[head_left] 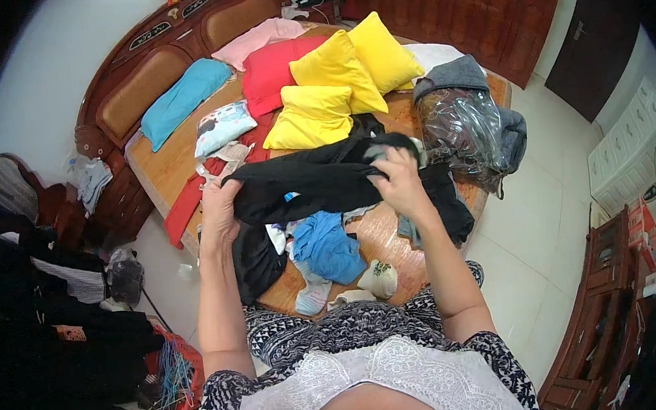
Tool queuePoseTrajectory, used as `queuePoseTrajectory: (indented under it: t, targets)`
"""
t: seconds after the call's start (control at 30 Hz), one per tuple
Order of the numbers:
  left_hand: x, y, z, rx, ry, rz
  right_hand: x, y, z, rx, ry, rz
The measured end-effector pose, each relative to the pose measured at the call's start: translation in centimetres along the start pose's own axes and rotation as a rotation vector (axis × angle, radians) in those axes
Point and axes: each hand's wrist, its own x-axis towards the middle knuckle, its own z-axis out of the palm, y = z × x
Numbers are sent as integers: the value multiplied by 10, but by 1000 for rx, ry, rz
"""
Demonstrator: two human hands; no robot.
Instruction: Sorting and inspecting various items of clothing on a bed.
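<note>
A black garment point(303, 184) is stretched sideways between my two hands above the bed; its exact kind cannot be told. My left hand point(219, 208) grips one end, the fingers closed around the cloth. At the other end, my right hand point(398, 178) is closed on the cloth, slightly blurred. Beneath the garment lie a crumpled blue cloth point(327, 245), a dark piece of clothing point(259, 264) and a small cream item with a green print point(378, 278). More dark clothes point(445, 203) are piled to the right of my right hand.
Yellow cushions point(309, 118), a red pillow point(275, 70) and a blue pillow point(185, 100) lie farther back on the bed. A clear plastic bag of clothes point(464, 129) rests at its right edge. Dark clothes and a red container of hangers point(175, 371) stand left; white drawers point(631, 142) stand right.
</note>
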Motion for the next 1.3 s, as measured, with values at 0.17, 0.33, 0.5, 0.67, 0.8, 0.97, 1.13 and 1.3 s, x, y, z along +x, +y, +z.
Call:
queuePoseTrajectory:
  t: [0.17,0.33,0.5,0.67,0.8,0.97,1.13,1.3]
  targets:
    - [1,-5,-8,-61,-145,-29,3,13,11,1562,-142,581]
    - [-12,-5,11,-230,-302,-115,3,28,30,813,158,556]
    - [-17,-34,-21,-104,-556,-374,5,44,23,512,80,563]
    - [-41,-55,-30,273,-795,-583,1,76,20,250,131,584]
    - [-52,-69,-31,582,-769,-602,-4,77,18,-78,130,429]
    - [-6,-59,-51,1326,346,339,-17,60,32,-154,-383,407]
    - [41,-43,-102,1249,759,185,-3,39,29,-62,-421,405]
    - [63,-34,-79,238,441,-352,7,56,39,-128,37,170]
